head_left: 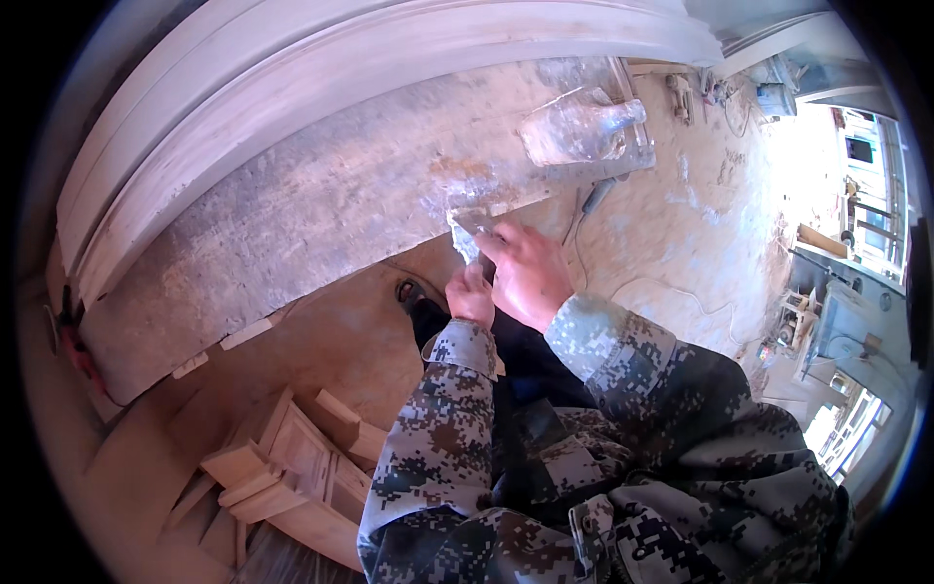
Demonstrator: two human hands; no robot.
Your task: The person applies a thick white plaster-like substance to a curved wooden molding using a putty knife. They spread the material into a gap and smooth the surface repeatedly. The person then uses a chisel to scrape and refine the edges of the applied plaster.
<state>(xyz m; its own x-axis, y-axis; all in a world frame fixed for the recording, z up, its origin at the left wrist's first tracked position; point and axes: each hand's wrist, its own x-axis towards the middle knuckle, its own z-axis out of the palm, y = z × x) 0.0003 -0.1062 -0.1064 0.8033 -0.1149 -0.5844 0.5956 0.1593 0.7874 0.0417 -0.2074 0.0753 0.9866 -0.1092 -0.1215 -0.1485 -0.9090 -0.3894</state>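
Note:
My right hand (530, 273) is closed round a putty knife, and its flat blade (474, 221) points away to the left. Just below and left of it, my left hand (472, 295) is closed on a thin piece smeared with white paste (462, 241). The blade meets or overlaps that pasted piece; the handles are mostly hidden by my fingers. Both hands are at the near edge of a long, worn grey-brown board (292, 214). A clear, bottle-shaped plastic container (579, 128) lies at the board's right end.
Long white mouldings (389, 58) run along the board's far side. A red tool (80, 355) is at the far left. Wooden frame pieces (302, 462) stand on the floor at lower left. A cable (671, 284) trails across the floor, with machines (803, 316) at right.

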